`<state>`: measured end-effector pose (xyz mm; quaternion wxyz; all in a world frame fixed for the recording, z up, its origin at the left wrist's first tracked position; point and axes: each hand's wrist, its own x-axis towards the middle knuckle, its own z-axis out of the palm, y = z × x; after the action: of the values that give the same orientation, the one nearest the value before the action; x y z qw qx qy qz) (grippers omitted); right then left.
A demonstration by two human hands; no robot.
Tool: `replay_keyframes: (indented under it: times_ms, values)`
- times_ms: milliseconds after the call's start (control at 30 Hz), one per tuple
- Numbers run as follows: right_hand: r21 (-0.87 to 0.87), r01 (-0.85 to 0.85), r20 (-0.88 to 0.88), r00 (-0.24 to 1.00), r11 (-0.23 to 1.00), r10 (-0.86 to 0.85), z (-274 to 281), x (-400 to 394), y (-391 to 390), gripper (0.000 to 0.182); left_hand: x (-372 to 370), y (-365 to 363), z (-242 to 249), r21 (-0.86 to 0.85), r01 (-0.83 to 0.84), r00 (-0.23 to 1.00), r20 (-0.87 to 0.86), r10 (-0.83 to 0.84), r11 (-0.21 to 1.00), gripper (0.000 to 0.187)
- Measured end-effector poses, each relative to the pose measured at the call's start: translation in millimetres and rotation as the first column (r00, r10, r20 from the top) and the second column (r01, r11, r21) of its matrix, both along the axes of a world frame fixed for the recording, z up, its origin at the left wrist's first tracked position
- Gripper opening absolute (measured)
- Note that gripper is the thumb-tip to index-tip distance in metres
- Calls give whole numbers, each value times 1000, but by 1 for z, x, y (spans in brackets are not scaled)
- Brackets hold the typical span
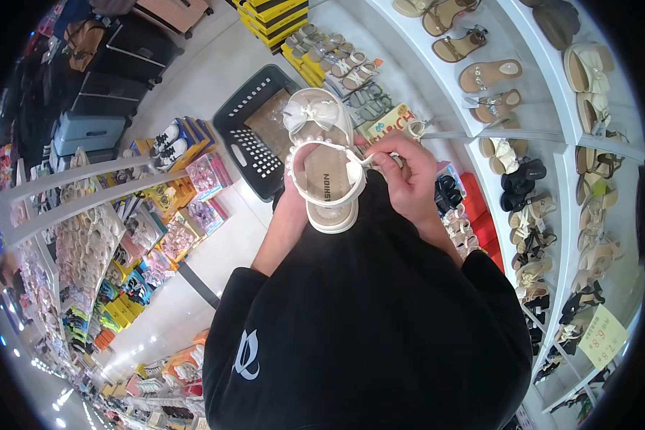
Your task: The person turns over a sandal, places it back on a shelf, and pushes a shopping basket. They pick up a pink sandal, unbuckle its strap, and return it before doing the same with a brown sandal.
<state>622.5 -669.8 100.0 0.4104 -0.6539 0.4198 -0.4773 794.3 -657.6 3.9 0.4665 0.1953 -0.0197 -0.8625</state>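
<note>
The left hand (pixel 292 208) is mostly hidden behind the white sandal (pixel 327 179) it supports from beneath; only the wrist and the side of the palm show, so how its fingers wrap the sole cannot be made out, though the sandal plainly rests in its grip. The right hand (pixel 406 175) is closed, its fingertips pinched on the sandal's thin strap (pixel 369 159) at the right side of the shoe. The exact pinch point is small and partly covered by the knuckles.

The sandal is held in front of the chest, insole facing the camera, with a printed word on the footbed, a beaded edge round the strap loop and a pale bow (pixel 314 113) at the far end. Both forearms come out of black sleeves, and the black sweatshirt (pixel 365 330) fills the lower middle of the view, hiding the floor directly below.

Beyond the sandal, a dark plastic basket (pixel 247 118) sits on the floor with a flat brown item inside. To the right, curved white shelves (pixel 552 107) carry rows of sandals, and a yellow price tag (pixel 604 335) hangs low on them, its figures hard to read. To the left, another rack (pixel 72 193) holds shoes and coloured boxes, and suitcases (pixel 86 132) stand further back. The edges of the view are dark and strongly bent.
</note>
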Motion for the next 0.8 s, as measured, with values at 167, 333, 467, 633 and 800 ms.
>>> replay_keyframes:
  times_ms: [167,333,467,633,800]
  values:
    - [-71,7,-17,1000,997,-9,8,-17,-14,8,3,-9,18,33,92,989,-121,-87,995,54]
    - [-78,91,14,996,993,-90,29,-42,-32,12,-14,-1,59,11,32,926,377,-34,999,64]
    - [-1,-87,-36,996,996,87,42,-40,-32,14,-6,-2,25,-118,153,936,335,-106,981,65]
    - [369,-302,315,930,879,188,51,-38,-21,20,6,-3,43,-111,-169,960,207,189,979,52]
    - [147,-554,530,744,819,408,31,-37,-19,26,9,12,60,-447,-274,731,479,487,851,65]
